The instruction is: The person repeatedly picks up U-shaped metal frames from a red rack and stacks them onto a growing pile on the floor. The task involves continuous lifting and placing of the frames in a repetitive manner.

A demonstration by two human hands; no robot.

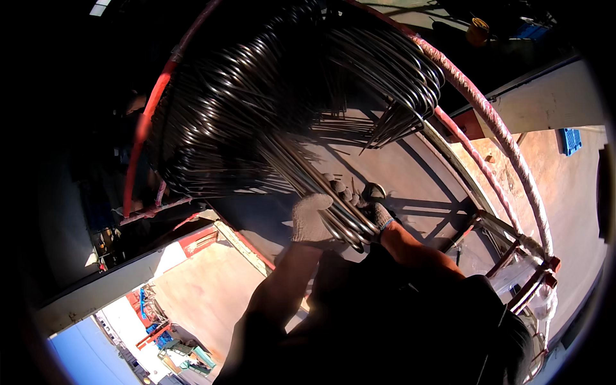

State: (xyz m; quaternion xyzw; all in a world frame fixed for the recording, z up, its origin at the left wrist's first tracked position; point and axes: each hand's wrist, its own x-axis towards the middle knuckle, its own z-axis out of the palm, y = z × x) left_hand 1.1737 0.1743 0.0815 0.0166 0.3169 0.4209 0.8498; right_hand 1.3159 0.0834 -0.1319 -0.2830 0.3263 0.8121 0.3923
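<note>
A bundle of long, dark, shiny bent metal rods [347,226] slants toward me, its rounded bends nearest my body. My left hand [310,218], in a pale knit glove, is closed around the bundle's left side. On the other side, my gloved right hand [377,214] grips the same rods, with some fingertips showing beyond them. The far ends of the bundle run up to a large pile of similar bent rods [212,115]. More U-shaped rods [398,74] hang in a dense row at the upper right.
A red metal frame [152,102] curves around the pile on the left. To the right runs a bar wrapped in pinkish material [478,99]. Clear plastic [513,273] hangs by the lower right frame. A blue crate [570,141] lies far right; mixed items [189,356] stand lower left.
</note>
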